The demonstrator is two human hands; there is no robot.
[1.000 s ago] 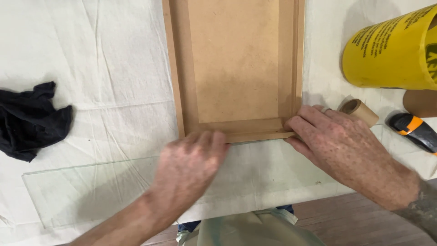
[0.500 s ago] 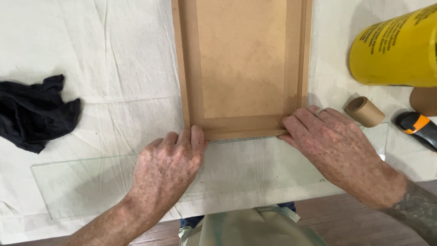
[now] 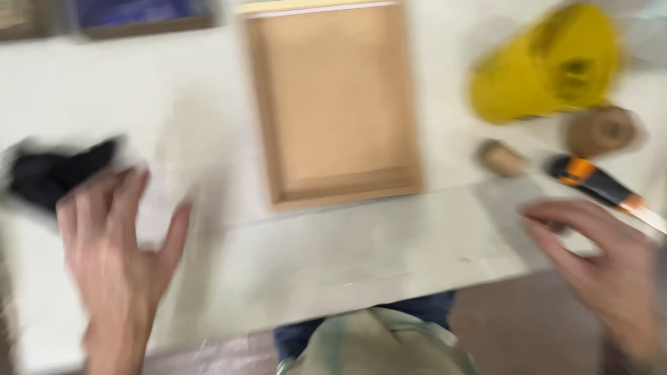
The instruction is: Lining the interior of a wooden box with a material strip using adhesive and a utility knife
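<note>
The glass sheet (image 3: 389,243) lies flat between the open left hand (image 3: 114,243) and open right hand (image 3: 597,257), just below the wooden frame (image 3: 333,104). Likely stiff, slippery, fragile: grip opposite edges.

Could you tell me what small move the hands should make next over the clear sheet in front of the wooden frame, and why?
Probably lower both onto the ends of the clear flat sheet. The left hand hovers open at its left end beside the black crumpled cloth; the right hand hovers open at its right end near the orange-and-black utility knife. Neither holds anything, and the shallow brown wooden frame lies just beyond.
</note>
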